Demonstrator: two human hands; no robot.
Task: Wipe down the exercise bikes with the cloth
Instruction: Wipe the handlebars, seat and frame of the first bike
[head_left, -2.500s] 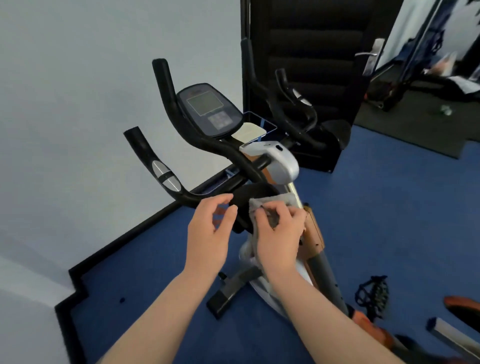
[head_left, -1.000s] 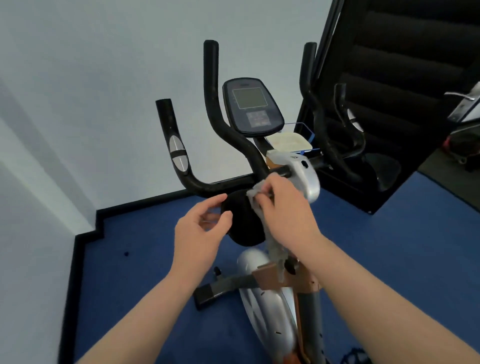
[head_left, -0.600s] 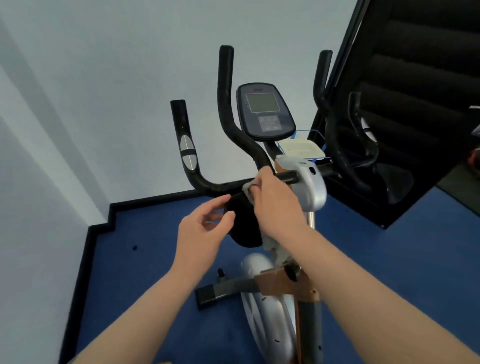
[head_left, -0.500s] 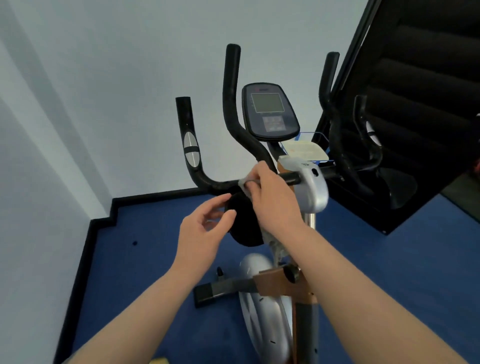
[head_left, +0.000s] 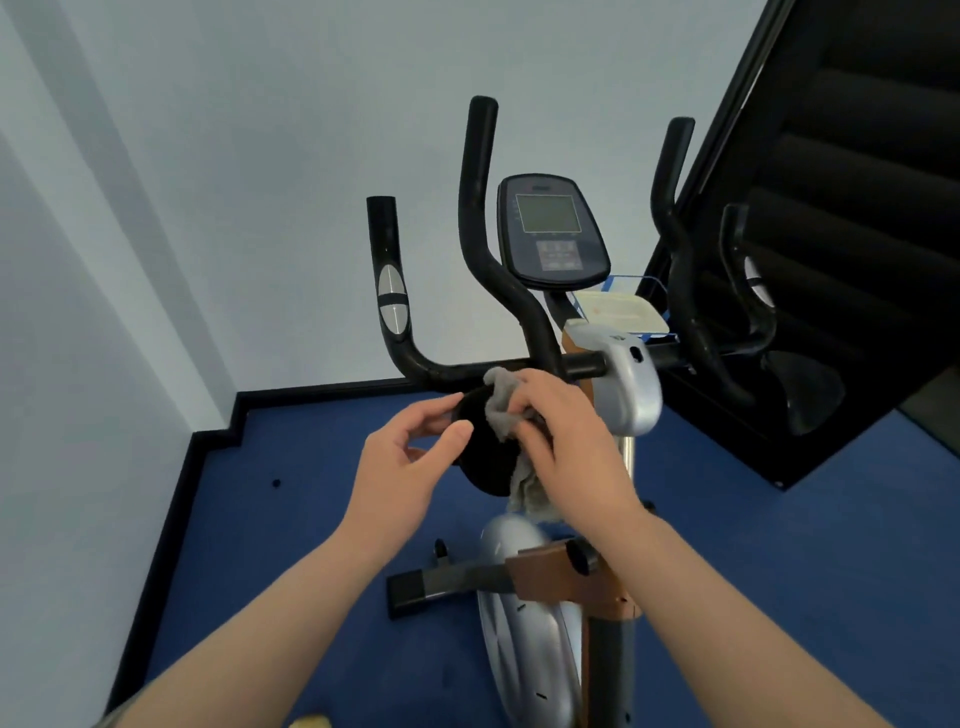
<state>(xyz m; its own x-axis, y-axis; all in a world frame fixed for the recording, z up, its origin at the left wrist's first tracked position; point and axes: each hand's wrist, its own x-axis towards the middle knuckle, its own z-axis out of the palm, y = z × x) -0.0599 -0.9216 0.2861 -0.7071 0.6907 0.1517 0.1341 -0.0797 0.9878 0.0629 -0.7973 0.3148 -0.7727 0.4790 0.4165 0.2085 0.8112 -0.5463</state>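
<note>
An exercise bike (head_left: 631, 384) with black handlebars (head_left: 480, 244), a console screen (head_left: 551, 231) and a silver flywheel housing (head_left: 530, 629) stands in front of me. My right hand (head_left: 569, 447) holds a crumpled grey cloth (head_left: 501, 402) against a round black pad (head_left: 485, 462) just below the handlebar crossbar. Part of the cloth hangs down under the hand. My left hand (head_left: 410, 462) hovers beside the pad's left edge, fingers curled and apart, holding nothing.
A white wall rises behind the bike and on the left, with black skirting (head_left: 322, 392) along blue carpet (head_left: 291, 519). A black padded machine (head_left: 852, 218) stands close at the right. A flat cream and blue item (head_left: 621, 312) lies behind the console.
My right hand with the cloth has slid down from the handlebar crossbar onto the round black pad. The left hand has stayed beside the pad. The view has tilted up slightly.
</note>
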